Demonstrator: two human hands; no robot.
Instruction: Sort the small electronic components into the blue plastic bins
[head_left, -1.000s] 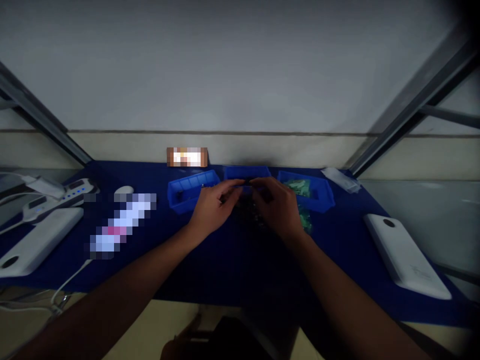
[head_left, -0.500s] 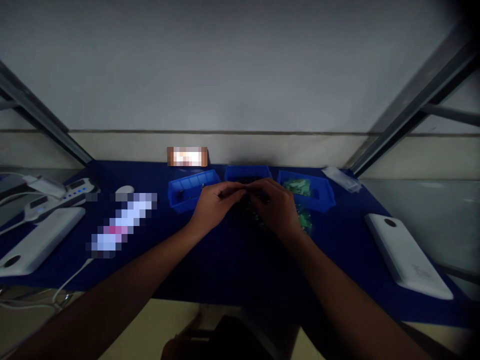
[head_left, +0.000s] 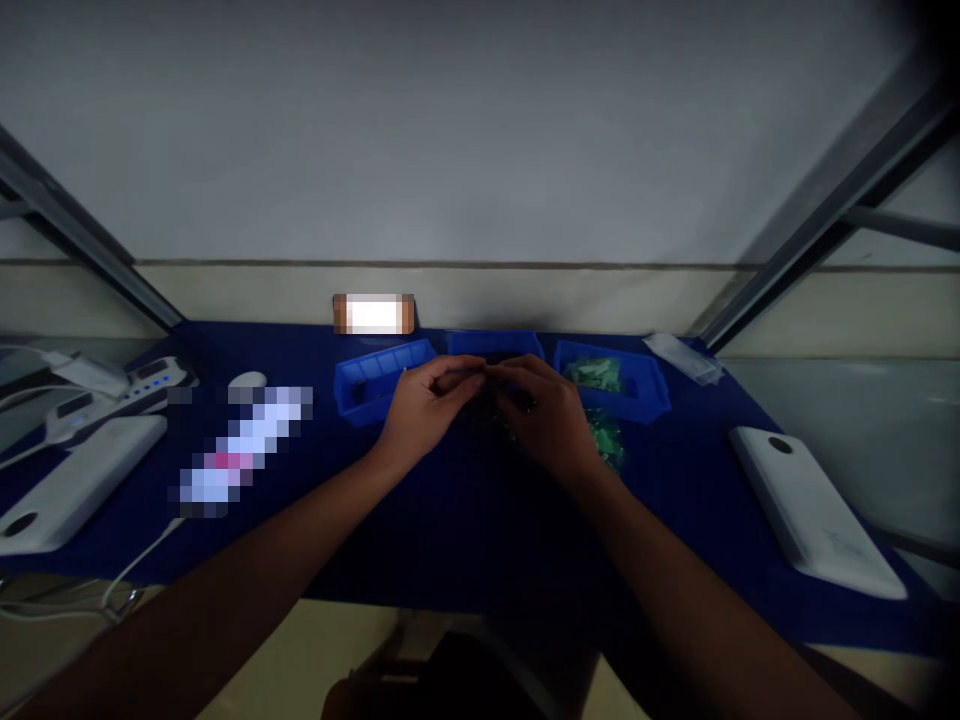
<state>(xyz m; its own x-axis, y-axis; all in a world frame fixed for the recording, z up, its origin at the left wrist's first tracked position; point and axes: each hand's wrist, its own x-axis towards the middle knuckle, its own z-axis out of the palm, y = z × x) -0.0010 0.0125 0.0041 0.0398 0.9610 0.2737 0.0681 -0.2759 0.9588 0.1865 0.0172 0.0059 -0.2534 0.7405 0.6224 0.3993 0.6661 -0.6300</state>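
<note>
My left hand (head_left: 424,410) and my right hand (head_left: 546,412) meet fingertip to fingertip above the blue mat (head_left: 450,520), just in front of the middle blue bin (head_left: 495,345). Both sets of fingers are curled and pinched together on a small dark part that I cannot make out in the dim light. A heap of dark small parts (head_left: 491,425) lies on the mat under the hands. The left blue bin (head_left: 375,380) stands beside my left hand. The right blue bin (head_left: 626,380) holds green pieces (head_left: 596,373), and more green pieces (head_left: 609,440) lie by my right wrist.
A white flat device (head_left: 814,510) lies at the right and another (head_left: 75,485) at the left. A power strip with cables (head_left: 112,390) and a white mouse (head_left: 247,380) sit at the far left. A clear bag (head_left: 682,358) lies at the back right. Metal frame struts slant at both sides.
The two hands have drawn closer until their fingertips meet, and both have shifted slightly to the left. Nothing else on the mat has moved.
</note>
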